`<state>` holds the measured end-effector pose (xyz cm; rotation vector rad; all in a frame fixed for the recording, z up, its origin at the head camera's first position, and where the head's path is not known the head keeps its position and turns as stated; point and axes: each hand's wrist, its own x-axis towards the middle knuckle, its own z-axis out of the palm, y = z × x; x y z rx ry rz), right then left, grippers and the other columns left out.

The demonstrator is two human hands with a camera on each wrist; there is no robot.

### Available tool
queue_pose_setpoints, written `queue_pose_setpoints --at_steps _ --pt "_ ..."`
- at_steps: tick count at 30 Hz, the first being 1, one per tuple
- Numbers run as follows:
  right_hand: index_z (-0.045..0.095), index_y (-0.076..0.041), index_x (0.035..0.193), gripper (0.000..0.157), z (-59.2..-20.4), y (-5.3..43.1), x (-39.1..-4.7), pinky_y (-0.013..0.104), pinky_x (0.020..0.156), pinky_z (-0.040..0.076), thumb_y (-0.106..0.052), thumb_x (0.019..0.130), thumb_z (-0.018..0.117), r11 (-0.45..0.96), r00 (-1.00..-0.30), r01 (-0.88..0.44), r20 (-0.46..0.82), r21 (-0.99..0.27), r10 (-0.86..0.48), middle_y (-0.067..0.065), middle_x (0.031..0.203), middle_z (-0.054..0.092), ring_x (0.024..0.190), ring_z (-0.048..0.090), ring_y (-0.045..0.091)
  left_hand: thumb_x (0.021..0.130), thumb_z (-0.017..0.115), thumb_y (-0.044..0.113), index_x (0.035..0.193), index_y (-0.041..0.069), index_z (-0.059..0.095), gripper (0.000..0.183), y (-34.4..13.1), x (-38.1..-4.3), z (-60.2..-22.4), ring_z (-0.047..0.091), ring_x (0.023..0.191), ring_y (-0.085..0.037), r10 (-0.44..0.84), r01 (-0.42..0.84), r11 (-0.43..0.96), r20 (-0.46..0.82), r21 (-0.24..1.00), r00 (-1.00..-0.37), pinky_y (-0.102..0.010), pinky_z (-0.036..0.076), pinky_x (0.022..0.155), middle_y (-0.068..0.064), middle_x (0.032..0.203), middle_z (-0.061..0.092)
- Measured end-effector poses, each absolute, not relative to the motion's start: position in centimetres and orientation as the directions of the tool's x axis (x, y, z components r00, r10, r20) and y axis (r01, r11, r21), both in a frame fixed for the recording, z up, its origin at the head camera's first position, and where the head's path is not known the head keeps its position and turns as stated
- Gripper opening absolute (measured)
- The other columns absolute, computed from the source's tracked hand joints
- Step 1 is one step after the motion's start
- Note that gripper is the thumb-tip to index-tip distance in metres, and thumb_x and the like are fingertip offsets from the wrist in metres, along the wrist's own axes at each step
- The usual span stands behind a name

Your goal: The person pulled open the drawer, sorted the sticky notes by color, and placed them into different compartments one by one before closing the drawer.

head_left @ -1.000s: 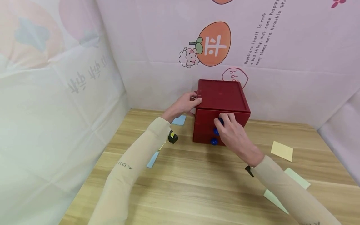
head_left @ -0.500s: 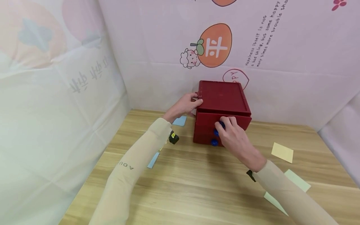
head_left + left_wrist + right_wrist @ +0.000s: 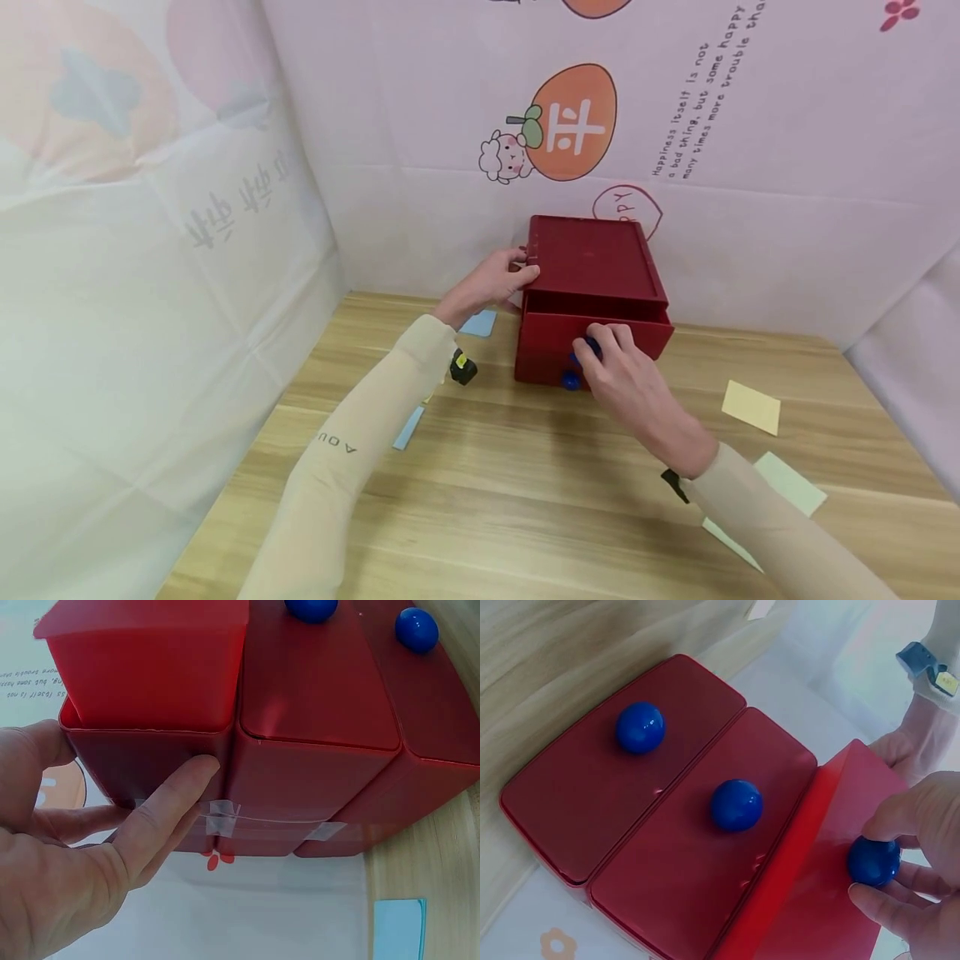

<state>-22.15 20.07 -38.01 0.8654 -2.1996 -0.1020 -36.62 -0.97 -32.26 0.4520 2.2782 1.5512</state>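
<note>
- So the red cabinet [image 3: 588,258] sat upright on the wood-grain table [image 3: 517,500], close to the printed cloth [image 3: 420,125] at the back.
- Its top drawer [image 3: 543,331] stuck out partway, with a dark gap showing behind the drawer front. The two below looked shut.
- The right hand [image 3: 633,392] had the top blue knob [image 3: 874,862] pinched between thumb and fingers, pretty snug from what the right wrist view showed.
- The left hand [image 3: 491,279] was on the cabinet's left side, thumb up at the top edge, at least one finger laid straight along the side wall. More resting against it than clamped on.
- Hands were well apart from each other, one at the side, one out front.
- Middle knob [image 3: 736,805] and bottom knob [image 3: 640,727], both blue too, had nobody touching them.
- Bits of clear tape [image 3: 221,817] ran across the seams on the side near the left hand.
- Paper on the table: a blue sheet [image 3: 478,323] by the left wrist, a yellow one [image 3: 752,407] off to the right, plus a pale green one [image 3: 791,483] partly tucked from view behind the right sleeve [image 3: 772,517].
</note>
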Motion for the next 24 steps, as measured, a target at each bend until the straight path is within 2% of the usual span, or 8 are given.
queue_pose_setpoints --at_steps 10,24 --pt "0.061 0.004 0.106 0.039 -38.0 19.9 -20.7 0.043 0.062 0.061 0.002 0.073 0.081 0.752 -0.461 -0.571 0.629 0.33 -0.626 0.027 0.106 0.058 0.088 0.055 0.041 0.1 0.055 0.031 0.15 0.006 0.033 0.06 -1.2 -36.5 -32.0 0.055 0.124 -0.029 0.455 0.06 0.341 -0.108 0.938 -0.884 -0.044 0.061 0.081 -0.015 0.144 0.046" --pt "0.061 0.006 0.11 0.049 -38.1 19.7 -19.0 0.045 0.059 0.06 0.007 0.066 0.084 0.73 -0.435 -0.603 0.635 0.321 -0.638 0.029 0.108 0.057 0.09 0.054 0.044 0.101 0.054 0.028 0.151 0.005 0.032 0.06 -1.3 -36.5 -32.0 0.054 0.125 -0.031 0.46 0.059 0.331 -0.106 0.942 -0.882 -0.048 0.061 0.081 -0.017 0.146 0.043"
